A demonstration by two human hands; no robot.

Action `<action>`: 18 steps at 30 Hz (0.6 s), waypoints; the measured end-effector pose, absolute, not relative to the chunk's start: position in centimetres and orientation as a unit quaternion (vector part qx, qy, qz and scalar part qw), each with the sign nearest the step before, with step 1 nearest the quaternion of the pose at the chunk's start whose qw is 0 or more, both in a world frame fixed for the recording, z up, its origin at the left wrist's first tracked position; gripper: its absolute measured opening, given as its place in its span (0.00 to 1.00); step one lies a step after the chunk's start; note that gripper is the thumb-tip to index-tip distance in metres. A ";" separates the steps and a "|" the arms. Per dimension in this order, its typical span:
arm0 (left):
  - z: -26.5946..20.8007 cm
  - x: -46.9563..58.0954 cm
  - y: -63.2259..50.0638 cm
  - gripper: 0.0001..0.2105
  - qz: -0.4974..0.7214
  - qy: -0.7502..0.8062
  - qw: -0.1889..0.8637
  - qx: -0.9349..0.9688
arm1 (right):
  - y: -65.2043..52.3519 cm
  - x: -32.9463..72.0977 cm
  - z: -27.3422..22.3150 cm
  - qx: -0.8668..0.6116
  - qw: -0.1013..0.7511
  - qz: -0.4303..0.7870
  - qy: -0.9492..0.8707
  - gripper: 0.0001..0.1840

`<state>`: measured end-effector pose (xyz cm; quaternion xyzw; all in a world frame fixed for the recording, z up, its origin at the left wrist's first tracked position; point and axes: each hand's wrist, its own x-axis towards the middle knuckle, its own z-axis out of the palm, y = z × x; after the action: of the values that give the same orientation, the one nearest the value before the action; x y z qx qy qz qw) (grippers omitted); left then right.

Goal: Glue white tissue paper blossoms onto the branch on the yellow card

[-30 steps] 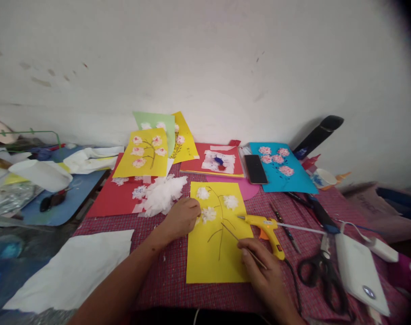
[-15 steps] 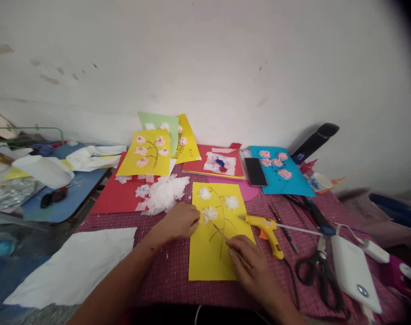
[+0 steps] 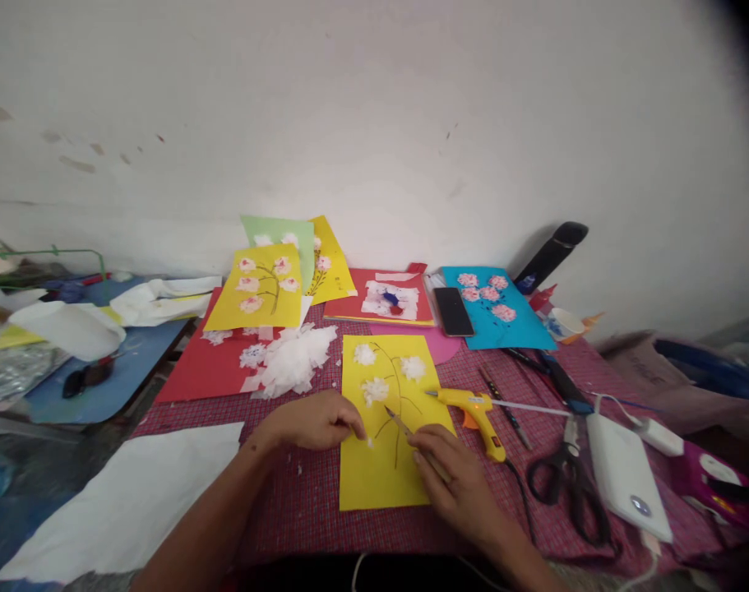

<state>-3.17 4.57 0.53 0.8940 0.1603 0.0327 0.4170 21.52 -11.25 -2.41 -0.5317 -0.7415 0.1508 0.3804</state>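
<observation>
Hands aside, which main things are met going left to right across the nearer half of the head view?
White sheet, white paper pile, yellow flower sheet, yellow glue gun, black-handled scissors, white device, purple object.

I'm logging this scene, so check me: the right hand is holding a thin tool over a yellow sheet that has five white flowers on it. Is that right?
Not quite: the head view shows three white flowers on that yellow sheet, not five. The rest is right: the right hand holds a thin tool over it.
</observation>
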 end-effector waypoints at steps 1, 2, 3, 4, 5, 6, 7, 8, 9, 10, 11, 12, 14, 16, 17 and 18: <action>0.5 -3.1 4.6 0.17 0.035 0.169 0.414 0.894 | -10.9 21.3 -2.3 -0.531 0.382 0.155 -0.740 0.13; 0.4 -3.0 4.6 0.17 0.040 0.179 0.408 0.894 | -10.6 21.1 -2.2 -0.530 0.384 0.160 -0.739 0.13; 0.4 -3.0 4.6 0.16 0.046 0.187 0.403 0.895 | -10.3 20.9 -2.2 -0.528 0.386 0.166 -0.739 0.13; 0.4 -2.9 4.7 0.14 0.052 0.192 0.398 0.895 | -10.0 20.7 -2.3 -0.525 0.389 0.170 -0.738 0.13; 0.5 -2.8 4.7 0.12 0.057 0.197 0.393 0.896 | -9.7 20.4 -2.3 -0.521 0.393 0.175 -0.737 0.13; 0.5 -2.7 4.8 0.10 0.060 0.201 0.387 0.898 | -9.5 20.3 -2.4 -0.519 0.396 0.178 -0.737 0.13; 0.5 -2.7 4.8 0.08 0.063 0.205 0.380 0.900 | -9.4 20.2 -2.5 -0.517 0.397 0.181 -0.736 0.13; 0.5 -2.7 4.8 0.07 0.065 0.207 0.373 0.902 | -9.3 20.1 -2.6 -0.517 0.400 0.180 -0.735 0.13; 0.5 -2.6 4.8 0.07 0.066 0.207 0.366 0.905 | -9.2 20.1 -2.8 -0.518 0.404 0.178 -0.732 0.13; 0.4 -2.6 4.7 0.07 0.065 0.206 0.359 0.908 | -9.1 20.1 -2.9 -0.521 0.408 0.174 -0.729 0.13; 0.3 -2.5 4.6 0.08 0.061 0.203 0.351 0.912 | -9.1 20.2 -2.9 -0.523 0.413 0.168 -0.726 0.13; 0.2 -2.5 4.5 0.09 0.055 0.200 0.343 0.916 | -9.1 20.2 -3.0 -0.526 0.417 0.162 -0.723 0.13; 0.1 -2.3 4.2 0.10 0.046 0.196 0.321 0.925 | -9.2 20.4 -3.0 -0.532 0.424 0.152 -0.717 0.13; 0.0 -2.1 3.9 0.10 0.043 0.194 0.294 0.935 | -9.3 20.4 -2.9 -0.535 0.424 0.150 -0.715 0.13; 0.0 -2.1 3.7 0.09 0.044 0.194 0.281 0.939 | -9.4 20.3 -2.8 -0.537 0.424 0.151 -0.714 0.13; 0.1 -2.0 3.6 0.09 0.045 0.194 0.268 0.942 | -9.4 20.3 -2.7 -0.537 0.423 0.152 -0.714 0.13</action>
<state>-2.02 3.58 0.06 0.9425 0.1943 0.0445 0.2683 20.28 -9.44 -2.68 -0.5374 -0.7137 0.1522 0.4226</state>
